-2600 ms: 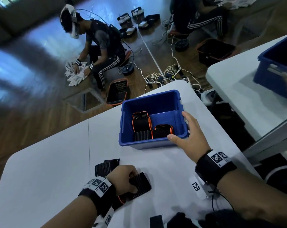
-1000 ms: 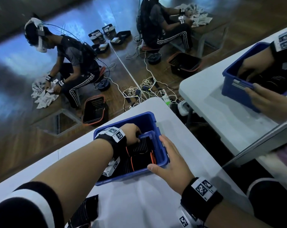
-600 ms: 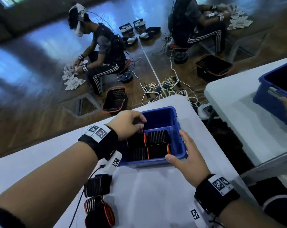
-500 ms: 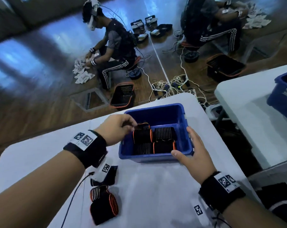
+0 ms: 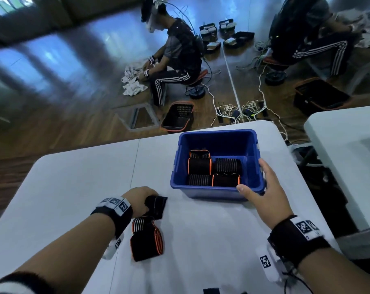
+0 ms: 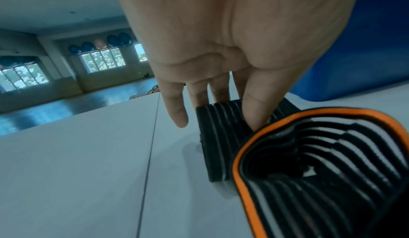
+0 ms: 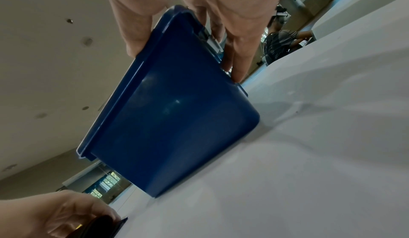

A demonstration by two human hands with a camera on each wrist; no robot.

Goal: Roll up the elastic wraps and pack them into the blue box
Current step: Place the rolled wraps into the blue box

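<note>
The blue box (image 5: 217, 188) stands on the white table (image 5: 73, 187) and holds several rolled black wraps with orange edges (image 5: 200, 166). My right hand (image 5: 253, 177) grips its near right corner, thumb on the front rim and fingers down the right side; the right wrist view shows this hand (image 7: 186, 63) on the box (image 7: 172, 110). An unrolled, bunched wrap (image 5: 147, 240) lies near the box's left front. My left hand (image 5: 144, 201) pinches its black far end (image 5: 157, 205). In the left wrist view, the thumb and fingers (image 6: 254, 119) clamp that ribbed end (image 6: 221, 137).
The table has a seam (image 5: 135, 166) down its middle, and its far edge lies just beyond the box. A dark item (image 5: 211, 291) shows at the near edge. A second white table (image 5: 345, 145) stands to the right. Beyond, a seated person (image 5: 179, 56), floor baskets (image 5: 178, 117) and cables.
My left hand left the box, came back to the table and took hold of the loose wrap's end. One more roll sits in the box. My right hand stayed on the box's corner.
</note>
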